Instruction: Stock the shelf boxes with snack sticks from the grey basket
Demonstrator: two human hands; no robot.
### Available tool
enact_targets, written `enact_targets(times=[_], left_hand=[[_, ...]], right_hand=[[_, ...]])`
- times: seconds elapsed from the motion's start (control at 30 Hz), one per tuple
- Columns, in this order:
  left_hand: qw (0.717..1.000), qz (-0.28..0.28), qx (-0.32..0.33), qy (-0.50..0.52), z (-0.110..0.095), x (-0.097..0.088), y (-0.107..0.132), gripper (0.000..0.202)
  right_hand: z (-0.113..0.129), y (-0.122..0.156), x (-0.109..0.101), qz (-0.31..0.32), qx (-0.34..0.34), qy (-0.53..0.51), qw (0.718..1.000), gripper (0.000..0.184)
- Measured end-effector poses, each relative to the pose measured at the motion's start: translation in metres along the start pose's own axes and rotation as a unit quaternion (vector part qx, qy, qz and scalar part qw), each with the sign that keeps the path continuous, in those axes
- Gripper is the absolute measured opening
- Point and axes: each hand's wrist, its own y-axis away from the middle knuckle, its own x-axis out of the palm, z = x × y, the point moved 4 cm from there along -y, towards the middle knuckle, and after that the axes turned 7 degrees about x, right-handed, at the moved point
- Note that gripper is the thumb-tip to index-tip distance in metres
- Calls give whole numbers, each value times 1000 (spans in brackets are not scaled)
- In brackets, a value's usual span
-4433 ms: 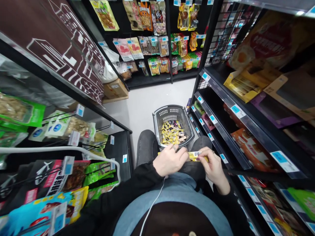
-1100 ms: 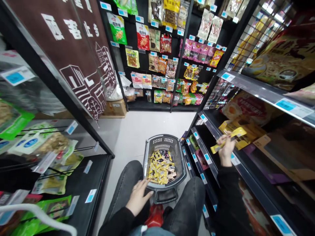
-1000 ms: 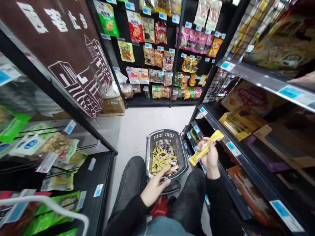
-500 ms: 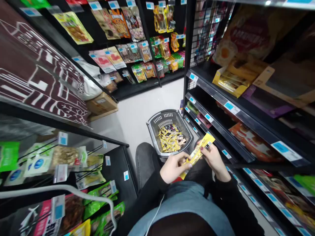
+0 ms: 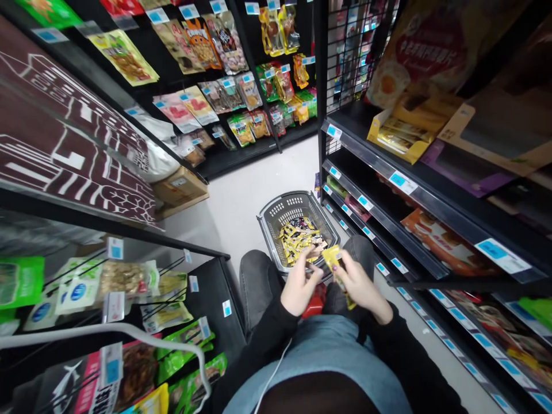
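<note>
My right hand (image 5: 359,286) is closed on a yellow snack packet (image 5: 332,255), whose upper end sticks out past the fingertips and whose lower end shows beneath the hand. To its left is my left hand (image 5: 299,287), with thumb and fingers apart and nothing visible between them. Both hands are above my lap, near the front rim of a grey shopping basket (image 5: 271,238) on the floor. Inside it lie many small yellow, black and cream snack packets (image 5: 297,237), in a loose heap. A red thing (image 5: 314,300) shows partly between my hands; its kind is hidden.
At the right rises a black shelf unit (image 5: 379,167) holding an opened yellow display box (image 5: 399,135). Hanging snack bags (image 5: 204,43) fill the back rack. A cardboard box (image 5: 179,187) stands at the left, above the nearer left rack (image 5: 207,299). A white cable (image 5: 273,376) runs down my front.
My left hand has come off the yellow packet and opened. The right hand has moved left with the packet, which is now more upright. The view has shifted slightly.
</note>
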Motion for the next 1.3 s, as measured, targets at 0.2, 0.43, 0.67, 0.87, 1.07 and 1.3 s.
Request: enact_targets(times=[0.2,0.43,0.67,0.87,1.07,1.3], left_hand=[[996,60,-37,-55,-4,-19,-3,35],[990,-38,-119,69,18,-48,11,49],[985,69,-138,81,16,-48,18,42],[977,90,-167,96,17,-48,25,46],[977,62,-169,112,16,-48,27,46],[988,-19,-104,110,5,-50,21,28]], right_hand=[[3,6,28,58,-38,118,991,41],[-10,24,11,160,-61,190,967,34],[0,32,-26,152,-100,204,962,29],[-6,34,-52,149,-74,135,977,25],[-12,37,-56,115,-110,59,986,24],[-8,36,-57,37,-163,64,984,20]])
